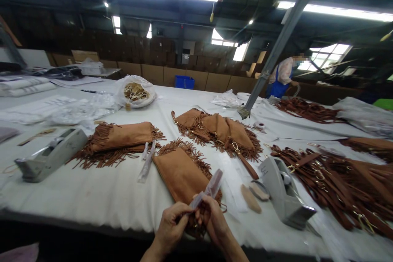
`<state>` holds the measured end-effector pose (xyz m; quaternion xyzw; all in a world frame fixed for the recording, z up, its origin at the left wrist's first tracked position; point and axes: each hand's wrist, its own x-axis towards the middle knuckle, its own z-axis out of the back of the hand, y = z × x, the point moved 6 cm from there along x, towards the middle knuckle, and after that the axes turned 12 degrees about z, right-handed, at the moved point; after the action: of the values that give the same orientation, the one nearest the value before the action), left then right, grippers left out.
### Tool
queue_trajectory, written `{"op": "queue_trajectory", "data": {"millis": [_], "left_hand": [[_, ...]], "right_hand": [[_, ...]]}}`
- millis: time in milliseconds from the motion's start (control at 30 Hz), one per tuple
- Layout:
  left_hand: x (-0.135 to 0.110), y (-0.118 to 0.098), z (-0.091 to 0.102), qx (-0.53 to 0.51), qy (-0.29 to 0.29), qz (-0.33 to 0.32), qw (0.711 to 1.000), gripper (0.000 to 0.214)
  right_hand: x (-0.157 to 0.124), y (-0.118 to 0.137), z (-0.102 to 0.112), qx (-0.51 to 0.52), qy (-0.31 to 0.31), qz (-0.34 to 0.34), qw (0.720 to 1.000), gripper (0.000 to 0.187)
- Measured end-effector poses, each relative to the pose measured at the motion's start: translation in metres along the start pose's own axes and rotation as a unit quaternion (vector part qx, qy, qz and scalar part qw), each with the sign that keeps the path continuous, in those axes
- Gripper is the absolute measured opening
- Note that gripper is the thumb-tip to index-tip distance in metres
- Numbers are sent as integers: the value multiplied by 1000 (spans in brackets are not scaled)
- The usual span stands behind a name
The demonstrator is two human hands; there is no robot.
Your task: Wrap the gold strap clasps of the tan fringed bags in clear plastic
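Note:
A brown suede-like fringed pouch (181,174) lies flat at the table's front, right before me. Over its near right corner, both hands grip a narrow clear plastic sleeve (214,183). My left hand (172,226) is closed, pinching the sleeve's near end between thumb and fingers. Fingers curled, my right hand (213,220) holds the sleeve a little further along. Brown fringe and a bit of metal hardware show below the fingers; whether a strap is inside the sleeve I cannot tell. Another plastic sleeve (147,161) rests beside a second fringed pouch (123,136) on the left.
Tape dispensers stand at left (52,155) and right (287,192). Several fringed pouches (215,129) overlap further back. Brown straps with metal clasps (319,176) are heaped at right. A slanted metal post (276,53) rises from the table. A person (281,75) works at the far right.

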<state>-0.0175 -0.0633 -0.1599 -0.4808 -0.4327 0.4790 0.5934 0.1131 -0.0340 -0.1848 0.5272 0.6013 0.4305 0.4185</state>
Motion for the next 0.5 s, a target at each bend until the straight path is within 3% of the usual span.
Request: {"op": "queue_trajectory", "data": {"millis": [233, 333, 500], "left_hand": [[-2, 1, 4, -3, 13, -14, 1000, 17], [0, 7, 2, -37, 20, 32, 999, 12], [4, 19, -1, -133, -9, 123, 983, 27]], "right_hand": [[1, 4, 1, -72, 11, 38, 997, 41], [-1, 5, -1, -71, 4, 35, 997, 39], [-4, 4, 2, -61, -11, 38, 997, 39]]}}
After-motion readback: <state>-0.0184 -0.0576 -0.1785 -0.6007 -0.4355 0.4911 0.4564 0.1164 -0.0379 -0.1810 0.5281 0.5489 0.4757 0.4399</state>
